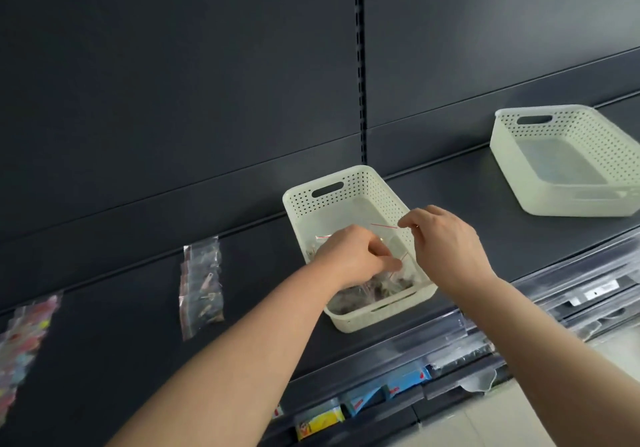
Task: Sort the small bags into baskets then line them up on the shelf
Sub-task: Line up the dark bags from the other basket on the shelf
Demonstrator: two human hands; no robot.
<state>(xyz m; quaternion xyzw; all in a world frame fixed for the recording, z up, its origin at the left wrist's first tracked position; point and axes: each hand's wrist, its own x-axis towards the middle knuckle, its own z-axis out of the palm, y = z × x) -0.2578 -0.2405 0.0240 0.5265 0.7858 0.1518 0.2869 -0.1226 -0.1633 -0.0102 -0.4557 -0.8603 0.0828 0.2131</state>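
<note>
A cream perforated basket (332,190) stands on the dark shelf (138,308) in the middle. Inside it lie several clear small bags (374,291) with dark contents. My left hand (349,256) reaches into the basket, fingers closed on a clear bag with a red seal line. My right hand (446,239) hovers over the basket's right rim and pinches the top edge of a clear bag (384,227). A second cream basket (561,156) sits on the shelf at the right, with nothing visible inside.
A stack of clear bags with small dark pieces (201,284) lies on the shelf left of the basket. Bags of colourful items (24,339) lie at the far left edge. Lower shelves hold packaged goods (318,419) behind clear strips.
</note>
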